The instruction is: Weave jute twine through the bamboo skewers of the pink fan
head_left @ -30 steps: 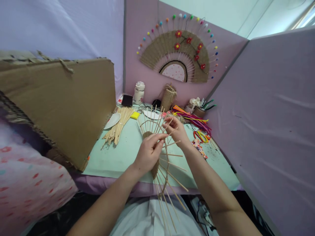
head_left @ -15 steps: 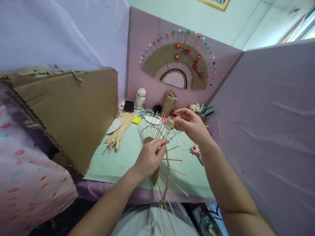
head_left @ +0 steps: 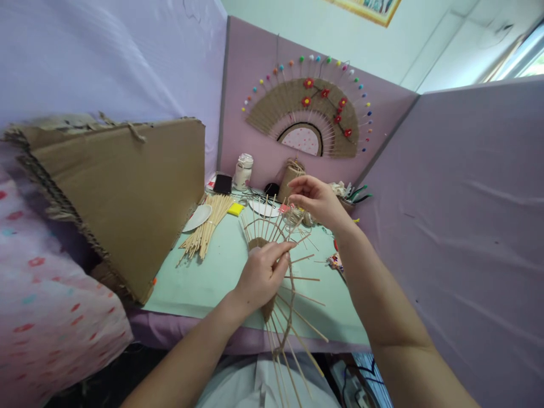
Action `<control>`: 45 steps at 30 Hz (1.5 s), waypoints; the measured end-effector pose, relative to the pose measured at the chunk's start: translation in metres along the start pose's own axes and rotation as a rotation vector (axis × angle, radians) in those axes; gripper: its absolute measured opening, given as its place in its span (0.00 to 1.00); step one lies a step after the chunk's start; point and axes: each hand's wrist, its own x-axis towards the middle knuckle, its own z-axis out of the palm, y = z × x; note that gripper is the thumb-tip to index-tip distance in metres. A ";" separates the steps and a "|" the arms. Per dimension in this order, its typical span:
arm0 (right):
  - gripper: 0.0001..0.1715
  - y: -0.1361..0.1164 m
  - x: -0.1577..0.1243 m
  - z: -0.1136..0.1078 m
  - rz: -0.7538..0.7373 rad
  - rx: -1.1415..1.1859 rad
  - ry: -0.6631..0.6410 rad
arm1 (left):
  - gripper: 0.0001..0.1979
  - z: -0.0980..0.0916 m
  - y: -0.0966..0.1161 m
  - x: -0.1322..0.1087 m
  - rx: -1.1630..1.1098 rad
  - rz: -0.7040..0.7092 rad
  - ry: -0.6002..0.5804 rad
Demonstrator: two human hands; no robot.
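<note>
My left hand (head_left: 266, 269) is closed on a fan-shaped frame of thin wooden sticks (head_left: 304, 278), thumb and fingers pinching near one stick. Brown twine (head_left: 290, 306) runs across the sticks in an arc, and a brown half-round base (head_left: 267, 310) joins their inner ends, partly covered by my hand. The frame reaches over the table's front edge towards my lap. Above its far side, my right hand (head_left: 317, 201) is raised with thumb and fingertips together, seemingly on the twine; the strand at the fingertips is barely visible.
A bundle of sticks (head_left: 208, 229) and a white curved piece (head_left: 199, 217) lie left, beside a standing cardboard sheet (head_left: 127, 198). Behind are a white bottle (head_left: 243, 171), a twine spool (head_left: 291, 180) and a yellow packet (head_left: 235, 209). A finished fan (head_left: 272, 105) hangs on the back panel.
My right hand has moved slightly left and up, over the far sticks. My left hand keeps its hold on the stick frame, almost unmoved. The view has shifted slightly.
</note>
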 end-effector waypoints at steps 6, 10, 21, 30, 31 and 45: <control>0.14 0.041 -0.019 0.011 0.150 0.218 0.289 | 0.16 0.000 -0.001 0.000 -0.004 -0.003 -0.005; 0.14 0.058 -0.030 0.022 0.179 0.410 0.366 | 0.16 0.000 -0.001 0.000 -0.012 0.002 -0.003; 0.16 0.102 -0.056 0.068 0.296 0.320 0.305 | 0.16 0.003 -0.009 -0.004 -0.238 -0.169 0.037; 0.16 0.100 -0.057 0.073 0.223 0.263 0.293 | 0.15 0.008 -0.020 -0.005 -0.414 -0.256 0.049; 0.16 0.099 -0.057 0.074 0.214 0.240 0.294 | 0.14 0.008 -0.023 -0.004 -0.382 -0.259 0.079; 0.17 0.103 -0.058 0.071 0.228 0.214 0.286 | 0.11 0.012 -0.050 0.031 -0.099 -0.118 0.262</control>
